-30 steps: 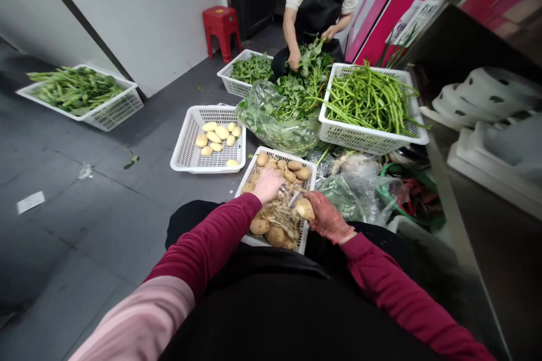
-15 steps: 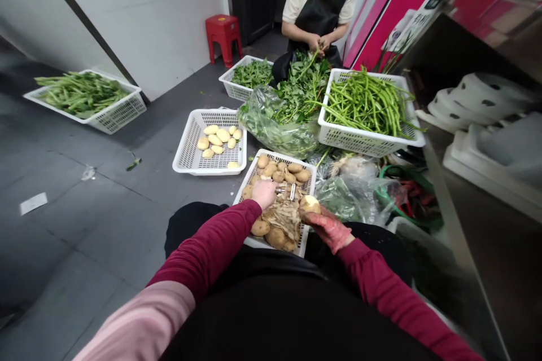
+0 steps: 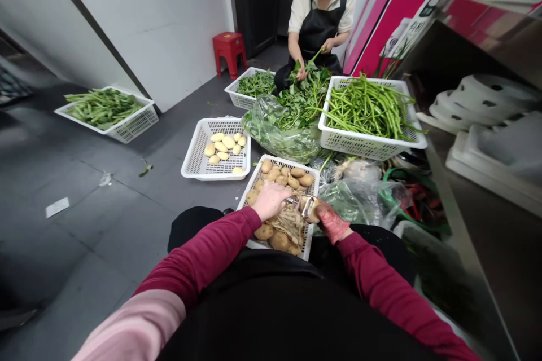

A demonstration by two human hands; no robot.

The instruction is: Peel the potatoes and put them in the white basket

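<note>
My left hand (image 3: 272,201) is closed round the handle of a metal peeler (image 3: 307,207), whose head lies against a potato (image 3: 314,214). That potato is gripped by my right hand (image 3: 333,222), which wears a reddish, wet-looking glove. Both hands are over a white basket (image 3: 306,251) of unpeeled potatoes (image 3: 279,240) and a heap of brown peelings (image 3: 289,225). To the left, a second white basket (image 3: 190,166) holds several pale peeled potatoes (image 3: 220,146).
A person (image 3: 319,17) in a black apron handles leafy greens (image 3: 300,101) ahead. Around are a basket of long green beans (image 3: 368,107), plastic bags (image 3: 355,197), a basket of green vegetables (image 3: 104,108) far left and a red stool (image 3: 229,52).
My left hand has moved right, bringing the peeler onto the potato in my right hand. The person's hands have parted, one reaching down into the greens. The camera view has shifted slightly.
</note>
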